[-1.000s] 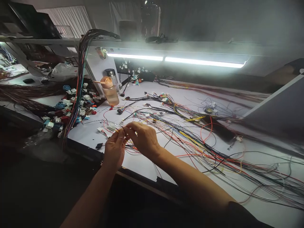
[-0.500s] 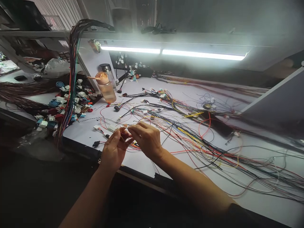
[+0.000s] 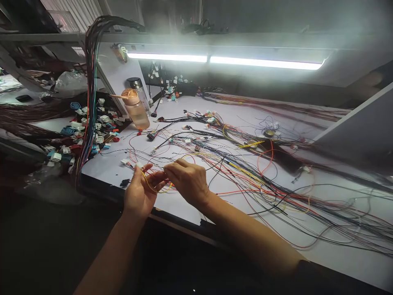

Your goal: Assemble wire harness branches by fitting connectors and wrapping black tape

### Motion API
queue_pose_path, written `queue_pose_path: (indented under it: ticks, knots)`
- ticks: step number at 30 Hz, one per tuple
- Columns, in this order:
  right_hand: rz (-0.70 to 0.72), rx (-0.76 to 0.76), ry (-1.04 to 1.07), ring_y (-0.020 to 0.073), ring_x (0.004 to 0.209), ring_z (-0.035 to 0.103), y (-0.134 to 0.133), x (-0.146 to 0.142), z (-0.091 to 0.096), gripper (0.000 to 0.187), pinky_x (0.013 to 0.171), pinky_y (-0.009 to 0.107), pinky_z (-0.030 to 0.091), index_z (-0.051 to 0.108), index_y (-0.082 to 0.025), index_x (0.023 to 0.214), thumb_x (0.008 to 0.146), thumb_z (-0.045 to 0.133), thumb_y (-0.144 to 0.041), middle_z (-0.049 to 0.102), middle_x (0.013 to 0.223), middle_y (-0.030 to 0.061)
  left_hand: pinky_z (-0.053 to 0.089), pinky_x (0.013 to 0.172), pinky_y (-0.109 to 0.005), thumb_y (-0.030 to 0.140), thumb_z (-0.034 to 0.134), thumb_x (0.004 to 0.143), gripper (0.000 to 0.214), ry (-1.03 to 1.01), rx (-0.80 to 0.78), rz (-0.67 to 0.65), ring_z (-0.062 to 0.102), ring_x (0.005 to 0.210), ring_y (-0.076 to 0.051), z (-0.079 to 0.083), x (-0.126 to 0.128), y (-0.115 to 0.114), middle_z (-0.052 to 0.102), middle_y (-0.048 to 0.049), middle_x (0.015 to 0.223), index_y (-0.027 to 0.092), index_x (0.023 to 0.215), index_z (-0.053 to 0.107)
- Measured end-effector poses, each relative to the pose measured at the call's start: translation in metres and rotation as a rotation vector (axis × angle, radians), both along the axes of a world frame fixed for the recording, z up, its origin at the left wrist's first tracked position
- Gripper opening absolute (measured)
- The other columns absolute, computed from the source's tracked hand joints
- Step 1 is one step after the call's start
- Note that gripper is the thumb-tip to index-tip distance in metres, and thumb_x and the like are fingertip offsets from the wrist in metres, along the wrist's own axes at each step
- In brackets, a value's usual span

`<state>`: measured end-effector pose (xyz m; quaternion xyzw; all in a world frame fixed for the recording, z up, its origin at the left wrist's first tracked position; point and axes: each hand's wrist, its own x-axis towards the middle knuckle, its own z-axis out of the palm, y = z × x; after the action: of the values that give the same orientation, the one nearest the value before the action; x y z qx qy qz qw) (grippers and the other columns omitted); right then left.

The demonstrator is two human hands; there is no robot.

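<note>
My left hand [image 3: 139, 192] is raised over the front edge of the white workbench [image 3: 184, 205], fingers curled loosely round a thin yellow wire [image 3: 146, 183] that loops across its palm. My right hand [image 3: 188, 180] sits just to its right, fingertips pinched on the same wire where the two hands meet. A small white connector [image 3: 138, 165] lies just beyond the left fingertips. A wide tangle of red, black and yellow wires [image 3: 260, 180] spreads over the bench to the right of both hands.
A peach-lidded bottle [image 3: 135, 110] stands at the back left. A thick wire bundle [image 3: 89, 90] hangs down from the shelf at left, above a pile of blue and white connectors [image 3: 80, 135]. A strip light [image 3: 224, 60] runs overhead. A grey panel [image 3: 359, 131] slants at right.
Both hands have drifted slightly left and down. The left hand has opened somewhat and a yellow wire loop now shows across its palm. The camera has tilted a little.
</note>
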<state>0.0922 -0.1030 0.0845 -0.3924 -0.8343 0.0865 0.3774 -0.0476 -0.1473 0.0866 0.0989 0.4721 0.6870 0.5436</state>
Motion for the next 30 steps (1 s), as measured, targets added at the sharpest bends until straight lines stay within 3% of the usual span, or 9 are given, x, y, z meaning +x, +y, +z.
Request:
queue_pose_path:
  ticks: [6, 14, 24, 30]
  knots:
    - [0.003, -0.012, -0.066, 0.0055, 0.064, 0.056, -0.004, -0.003, -0.002, 0.032, 0.054, 0.025, 0.024, 0.069, -0.028, 0.084, 0.099, 0.042, -0.038, 0.066, 0.079, -0.0062, 0.054, 0.077, -0.038, 0.039, 0.039, 0.093, 0.039, -0.024, 0.024, 0.034, 0.066, 0.083, -0.021, -0.007, -0.011, 0.004, 0.069, -0.0098, 0.086, 0.012, 0.084, 0.066]
    - [-0.005, -0.06, -0.161, 0.0066, 0.063, 0.057, -0.008, -0.007, 0.002, 0.032, 0.053, 0.027, 0.02, 0.067, -0.027, 0.084, 0.099, 0.042, -0.039, 0.067, 0.082, -0.0057, 0.052, 0.088, -0.032, 0.034, 0.039, 0.095, 0.039, -0.061, 0.017, 0.094, 0.065, 0.096, -0.019, 0.001, 0.004, 0.007, 0.07, -0.0109, 0.094, 0.01, 0.087, 0.068]
    - [0.006, 0.042, -0.105, 0.0069, 0.061, 0.054, -0.011, -0.011, -0.003, 0.038, 0.055, 0.027, 0.021, 0.066, -0.025, 0.08, 0.101, 0.037, -0.04, 0.065, 0.074, -0.0049, 0.052, 0.087, -0.025, 0.031, 0.039, 0.097, 0.038, -0.011, 0.085, 0.115, 0.066, 0.095, -0.017, -0.001, 0.015, 0.005, 0.07, -0.014, 0.101, 0.007, 0.096, 0.068]
    - [-0.002, 0.091, -0.094, 0.0068, 0.063, 0.055, -0.014, -0.01, -0.005, 0.032, 0.058, 0.027, 0.022, 0.065, -0.023, 0.081, 0.1, 0.042, -0.035, 0.064, 0.073, -0.0042, 0.048, 0.097, -0.03, 0.036, 0.04, 0.097, 0.039, 0.016, 0.095, 0.094, 0.063, 0.105, -0.019, -0.006, 0.02, 0.003, 0.067, -0.0142, 0.113, 0.008, 0.105, 0.067]
